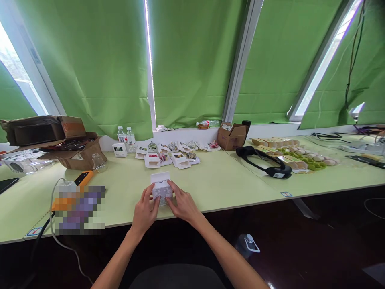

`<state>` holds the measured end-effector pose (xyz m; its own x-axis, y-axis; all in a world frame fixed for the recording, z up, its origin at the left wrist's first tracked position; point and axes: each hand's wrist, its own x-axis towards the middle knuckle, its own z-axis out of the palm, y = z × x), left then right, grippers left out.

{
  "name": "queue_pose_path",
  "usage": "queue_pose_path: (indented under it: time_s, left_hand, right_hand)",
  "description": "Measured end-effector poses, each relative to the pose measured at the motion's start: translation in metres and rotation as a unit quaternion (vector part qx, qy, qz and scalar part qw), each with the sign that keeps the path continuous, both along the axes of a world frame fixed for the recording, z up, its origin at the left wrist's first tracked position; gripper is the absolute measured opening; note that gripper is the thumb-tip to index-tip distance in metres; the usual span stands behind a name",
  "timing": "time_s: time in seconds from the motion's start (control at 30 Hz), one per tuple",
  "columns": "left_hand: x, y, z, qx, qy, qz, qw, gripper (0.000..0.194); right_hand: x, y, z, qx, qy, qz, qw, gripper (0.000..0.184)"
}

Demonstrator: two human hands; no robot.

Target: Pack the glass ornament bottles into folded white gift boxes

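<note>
A small white box with its lid flap raised stands near the front edge of the pale green table. My left hand grips its left side and my right hand grips its right side, fingers wrapped round it. Behind it, at the middle of the table, lie several more small white boxes, some open with pictures and round items inside.
Two water bottles stand by the wall. Brown cardboard boxes are at the left and back centre. A black headset and rows of green and pale items lie at the right. An orange device lies at the left.
</note>
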<state>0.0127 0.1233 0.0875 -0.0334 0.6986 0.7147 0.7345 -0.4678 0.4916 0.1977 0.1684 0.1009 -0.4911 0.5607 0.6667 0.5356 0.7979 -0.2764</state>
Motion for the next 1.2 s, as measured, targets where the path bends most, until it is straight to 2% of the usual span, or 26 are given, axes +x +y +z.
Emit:
queue_pose_path:
  time_s: [0.33,0.83,1.2]
  left_hand:
    - [0.0006,-0.0007,0.0037,0.007,-0.011,-0.006,1.0,0.047]
    - [-0.0036,0.0013,0.0067,-0.043,-0.067,-0.049,0.996,0.046]
    - [-0.0002,-0.0015,0.0069,-0.025,-0.032,-0.02,0.999,0.049]
  right_hand:
    - [0.0005,-0.0013,0.0027,-0.019,0.011,0.001,1.0,0.062]
    - [0.0006,-0.0014,0.0033,-0.022,0.004,-0.009,1.0,0.06]
    - [0.0003,0.0005,0.001,-0.042,-0.003,-0.009,0.999,0.064]
